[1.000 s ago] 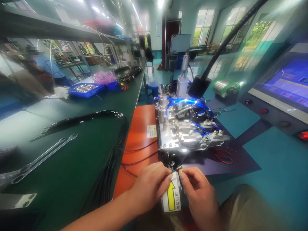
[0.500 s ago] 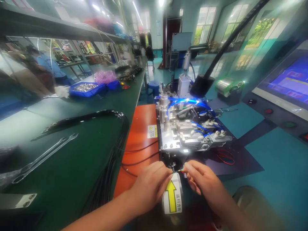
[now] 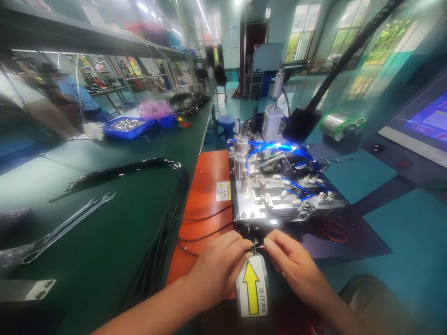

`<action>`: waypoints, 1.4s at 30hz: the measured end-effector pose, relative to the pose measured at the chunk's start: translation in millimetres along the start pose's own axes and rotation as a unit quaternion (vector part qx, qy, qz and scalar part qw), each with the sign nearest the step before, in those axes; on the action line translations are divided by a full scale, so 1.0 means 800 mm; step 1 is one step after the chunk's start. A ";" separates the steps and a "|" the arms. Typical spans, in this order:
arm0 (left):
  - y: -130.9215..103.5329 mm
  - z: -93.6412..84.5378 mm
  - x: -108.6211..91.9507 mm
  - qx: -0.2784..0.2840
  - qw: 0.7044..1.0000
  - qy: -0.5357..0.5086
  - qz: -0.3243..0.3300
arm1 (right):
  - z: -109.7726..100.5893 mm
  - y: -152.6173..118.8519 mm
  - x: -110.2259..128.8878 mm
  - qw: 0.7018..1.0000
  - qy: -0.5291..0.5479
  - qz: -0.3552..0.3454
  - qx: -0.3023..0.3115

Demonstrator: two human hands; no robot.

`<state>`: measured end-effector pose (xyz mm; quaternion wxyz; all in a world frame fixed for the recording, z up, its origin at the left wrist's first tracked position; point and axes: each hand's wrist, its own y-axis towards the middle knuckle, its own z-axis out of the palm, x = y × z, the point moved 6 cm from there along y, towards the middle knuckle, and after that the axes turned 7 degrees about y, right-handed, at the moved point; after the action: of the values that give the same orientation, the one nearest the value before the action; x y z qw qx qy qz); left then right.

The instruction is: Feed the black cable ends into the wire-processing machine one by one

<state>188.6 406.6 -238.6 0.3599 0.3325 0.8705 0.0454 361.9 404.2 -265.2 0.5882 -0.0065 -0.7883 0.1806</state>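
Note:
Between my hands, in front of the machine [image 3: 275,195], runs a thin dark cable [image 3: 256,248]. My left hand [image 3: 223,260] is closed, pinching the cable between thumb and fingers. At the cable's end, where small coloured wires showed a moment ago, my right hand [image 3: 288,256] is closed in a pinch too; its fingertips cover most of the wires. Just below my hands is a white label with a yellow arrow [image 3: 252,288]. Black cables [image 3: 206,237] cross the orange plate [image 3: 206,186] beside my left hand.
A bundle of black cables [image 3: 157,163] and two wrenches [image 3: 70,225] lie on the green bench [image 3: 115,251]. Farther back are a blue tray of metal parts [image 3: 127,128] and a co-worker's gloved hand [image 3: 93,130]. A screen panel [image 3: 419,125] stands at right.
My right hand has moved slightly left, closer to my left hand, and its fingers have closed in more over the coloured wires. The whole view has shifted a little.

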 end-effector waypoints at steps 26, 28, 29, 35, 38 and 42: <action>0.002 0.002 0.023 -0.011 0.996 0.073 -0.055 | 0.015 0.020 -0.012 0.998 -0.014 -0.032 -0.048; 0.003 0.001 0.022 -0.015 0.995 0.079 -0.051 | 0.015 0.020 -0.012 0.998 -0.017 -0.035 -0.049; 0.003 0.001 0.022 -0.017 0.995 0.080 -0.050 | 0.015 0.020 -0.012 0.998 -0.019 -0.035 -0.050; 0.003 -0.001 0.019 -0.033 0.995 0.081 -0.039 | 0.014 0.017 -0.013 0.997 -0.041 -0.031 -0.060; 0.002 0.000 0.021 -0.031 0.995 0.082 -0.041 | 0.014 0.016 -0.011 0.996 -0.050 -0.046 -0.065; 0.002 0.003 0.021 -0.023 0.995 0.085 -0.042 | 0.013 0.017 -0.009 0.994 -0.063 -0.066 -0.067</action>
<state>182.3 418.2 -250.0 0.2934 0.2820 0.9100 0.0788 351.6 412.6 -278.8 0.5461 0.0172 -0.8329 0.0882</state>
